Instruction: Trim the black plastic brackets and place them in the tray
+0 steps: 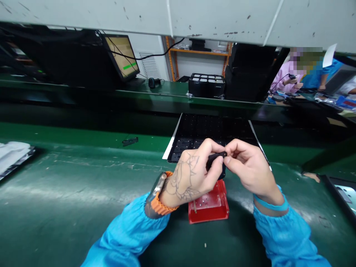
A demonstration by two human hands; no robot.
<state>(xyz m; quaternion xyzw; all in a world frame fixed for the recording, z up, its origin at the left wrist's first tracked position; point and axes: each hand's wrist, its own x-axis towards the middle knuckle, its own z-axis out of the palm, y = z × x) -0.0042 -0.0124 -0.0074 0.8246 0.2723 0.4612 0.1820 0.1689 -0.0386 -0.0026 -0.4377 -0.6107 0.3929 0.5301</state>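
My left hand (191, 170) and my right hand (249, 167) meet above the green bench, both pinched on a small black part (215, 158) held between their fingertips. Just below them sits a red fixture (209, 204) with a clear plate on top. Behind the hands lies a black compartment tray (211, 129) with a white edge. My left wrist carries a watch with an orange strap.
A loose black piece (130, 141) lies on the green belt to the left. A monitor (122, 55) and a stack of black trays (206, 84) stand at the back. Another person sits at the far right. A dark tray (340, 193) is at the right edge.
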